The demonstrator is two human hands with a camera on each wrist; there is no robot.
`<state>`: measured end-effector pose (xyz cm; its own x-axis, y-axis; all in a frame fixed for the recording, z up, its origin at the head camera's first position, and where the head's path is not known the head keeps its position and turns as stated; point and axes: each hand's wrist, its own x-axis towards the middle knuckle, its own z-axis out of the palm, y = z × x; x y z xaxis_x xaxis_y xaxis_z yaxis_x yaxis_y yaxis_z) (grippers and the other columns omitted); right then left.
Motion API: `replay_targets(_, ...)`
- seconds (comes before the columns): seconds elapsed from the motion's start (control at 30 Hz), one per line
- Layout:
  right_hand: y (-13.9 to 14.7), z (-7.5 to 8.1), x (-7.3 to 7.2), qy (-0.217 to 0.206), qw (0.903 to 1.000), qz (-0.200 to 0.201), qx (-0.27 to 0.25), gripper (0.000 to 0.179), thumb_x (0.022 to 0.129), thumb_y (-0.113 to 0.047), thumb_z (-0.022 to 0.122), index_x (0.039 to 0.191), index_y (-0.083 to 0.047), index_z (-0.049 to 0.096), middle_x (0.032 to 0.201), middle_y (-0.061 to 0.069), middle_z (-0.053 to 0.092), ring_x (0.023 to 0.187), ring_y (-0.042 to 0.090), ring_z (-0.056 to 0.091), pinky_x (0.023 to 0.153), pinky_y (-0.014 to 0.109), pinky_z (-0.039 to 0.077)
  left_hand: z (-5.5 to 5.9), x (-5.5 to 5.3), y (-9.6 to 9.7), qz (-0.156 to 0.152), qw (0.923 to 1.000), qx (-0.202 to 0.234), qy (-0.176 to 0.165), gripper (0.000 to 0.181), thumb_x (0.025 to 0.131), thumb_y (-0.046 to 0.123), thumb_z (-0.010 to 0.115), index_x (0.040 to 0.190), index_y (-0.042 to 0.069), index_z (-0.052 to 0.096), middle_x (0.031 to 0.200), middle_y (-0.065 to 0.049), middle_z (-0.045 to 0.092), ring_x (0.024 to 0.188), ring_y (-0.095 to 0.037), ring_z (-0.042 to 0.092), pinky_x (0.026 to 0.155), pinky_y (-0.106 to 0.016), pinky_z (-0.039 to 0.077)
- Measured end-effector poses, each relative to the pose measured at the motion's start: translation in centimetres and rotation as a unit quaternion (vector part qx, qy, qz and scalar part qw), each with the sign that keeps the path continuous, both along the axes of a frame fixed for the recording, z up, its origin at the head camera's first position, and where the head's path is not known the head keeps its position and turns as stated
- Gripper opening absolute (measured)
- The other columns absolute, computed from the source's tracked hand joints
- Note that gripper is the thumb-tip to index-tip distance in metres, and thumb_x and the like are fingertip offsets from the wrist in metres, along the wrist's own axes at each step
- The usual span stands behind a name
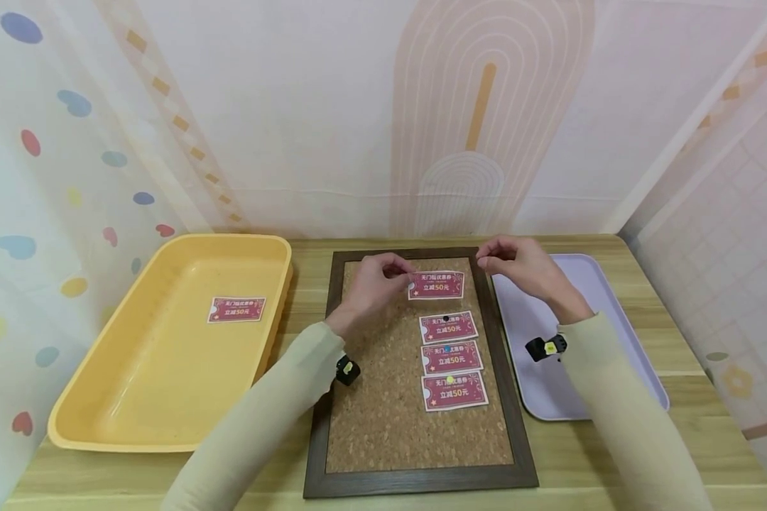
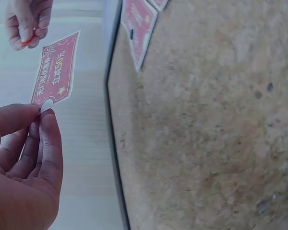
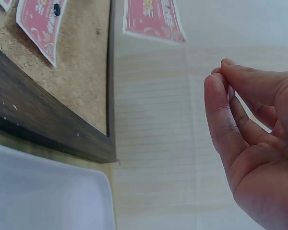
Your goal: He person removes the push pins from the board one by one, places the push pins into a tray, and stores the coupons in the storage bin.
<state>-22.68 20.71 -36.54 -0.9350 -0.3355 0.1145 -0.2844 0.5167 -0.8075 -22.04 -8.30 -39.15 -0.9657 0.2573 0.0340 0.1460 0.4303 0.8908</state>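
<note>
My left hand (image 1: 378, 287) pinches a red paper coupon (image 1: 437, 285) by its left end, over the top of a cork board (image 1: 377, 426). In the left wrist view that coupon (image 2: 57, 72) stands out from between thumb and fingers. My right hand (image 1: 518, 266) is at the board's upper right corner, thumb and fingertips together. The left wrist view shows a tiny orange-red pushpin (image 2: 26, 43) at its fingertips, mostly hidden by them. Below the held coupon, a coupon with a black pin (image 1: 449, 328), one with a blue pin (image 1: 451, 358) and one with a yellow pin (image 1: 455, 392) form a column.
To the left stands a yellow tray (image 1: 166, 369) with a single coupon (image 1: 236, 310) inside. A lilac tray (image 1: 575, 284) lies right of the board, under my right forearm. The board's dark wooden frame (image 1: 422, 480) rests on a wood-grain table (image 1: 690, 341), with a patterned cloth backdrop (image 1: 332, 128) behind.
</note>
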Motion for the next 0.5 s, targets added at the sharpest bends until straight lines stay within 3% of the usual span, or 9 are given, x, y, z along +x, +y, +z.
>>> replay_targets(0.13, 1.0, 0.2, 0.6, 0.014, 0.9998, -0.012, -0.007, 0.016, 0.102, -0.011, 0.066, 0.109, 0.002, 0.070, 0.097, 0.015, 0.071, 0.087, 0.019, 0.067, 0.076, 0.023, 0.052, 0.6, 0.3, -0.4, -0.005, 0.9999, 0.012, 0.007, 0.009, 0.100, 0.012, 0.068, 0.105, 0.009, 0.075, 0.100, -0.004, 0.072, 0.086, -0.019, 0.065, 0.072, -0.032, 0.053)
replay_targets(0.27, 2.0, 0.3, 1.3, 0.014, 0.9993, -0.032, -0.010, 0.015, 0.101, -0.014, 0.069, 0.107, 0.000, 0.071, 0.092, 0.013, 0.069, 0.084, 0.016, 0.067, 0.058, 0.023, 0.047, 1.3, 0.7, -0.8, -0.003, 0.9998, 0.007, 0.019, 0.009, 0.099, 0.016, 0.070, 0.105, 0.012, 0.076, 0.097, -0.002, 0.073, 0.084, -0.019, 0.064, 0.069, -0.031, 0.051)
replay_targets(0.37, 2.6, 0.4, 1.7, 0.020, 0.9988, -0.041, -0.017, 0.015, 0.100, -0.013, 0.070, 0.108, 0.000, 0.072, 0.091, 0.012, 0.069, 0.082, 0.014, 0.067, 0.058, 0.021, 0.046, 1.7, 0.8, -1.2, 0.004, 0.9995, 0.001, 0.030, 0.009, 0.098, 0.018, 0.072, 0.104, 0.014, 0.077, 0.093, -0.001, 0.073, 0.081, -0.018, 0.063, 0.066, -0.030, 0.049)
replay_targets(0.47, 3.1, 0.5, 2.1, 0.030, 0.9984, -0.043, -0.020, 0.015, 0.100, -0.010, 0.070, 0.108, 0.002, 0.072, 0.091, 0.010, 0.070, 0.081, 0.012, 0.066, 0.072, 0.019, 0.049, 2.1, 1.0, -1.5, 0.007, 0.9993, 0.012, 0.036, 0.008, 0.098, 0.016, 0.073, 0.103, 0.012, 0.078, 0.091, -0.002, 0.073, 0.079, -0.017, 0.063, 0.065, -0.028, 0.048)
replay_targets(0.5, 3.3, 0.5, 2.3, 0.031, 0.9983, -0.046, -0.018, 0.014, 0.100, -0.011, 0.070, 0.108, 0.001, 0.072, 0.090, 0.008, 0.069, 0.080, 0.011, 0.066, 0.071, 0.020, 0.049, 2.2, 1.1, -1.6, 0.007, 0.9991, 0.019, 0.037, 0.008, 0.097, 0.015, 0.073, 0.102, 0.011, 0.078, 0.091, -0.003, 0.073, 0.079, -0.017, 0.063, 0.066, -0.027, 0.048)
